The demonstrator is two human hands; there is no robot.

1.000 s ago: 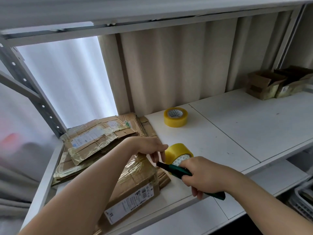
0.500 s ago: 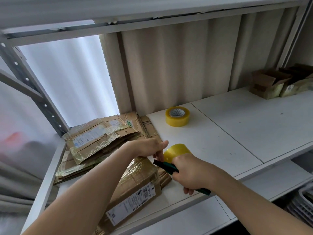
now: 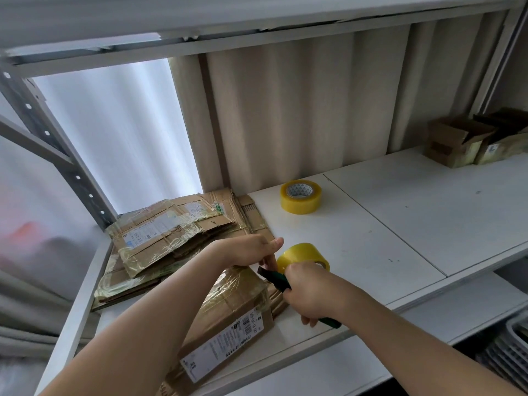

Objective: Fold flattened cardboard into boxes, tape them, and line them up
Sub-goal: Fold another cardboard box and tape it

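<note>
A taped cardboard box (image 3: 228, 318) with a white label lies on the white shelf (image 3: 400, 224) in front of me. My left hand (image 3: 251, 250) rests on its far top edge, fingers curled down beside a yellow tape roll (image 3: 300, 254). My right hand (image 3: 305, 292) grips a dark green utility knife (image 3: 274, 280), its tip pointing at the box edge by the roll; the hand hides the near part of the roll. A pile of flattened cardboard (image 3: 171, 232) lies at the left.
A second yellow tape roll (image 3: 300, 196) stands farther back on the shelf. Two open cardboard boxes (image 3: 457, 141) sit at the far right. A metal upright (image 3: 57, 150) borders the left. A lower shelf (image 3: 428, 338) and a grey basket (image 3: 511, 355) are below right.
My right hand with the knife has moved left and a little forward, closer to the box edge and the tape roll. My left hand stays on the box.
</note>
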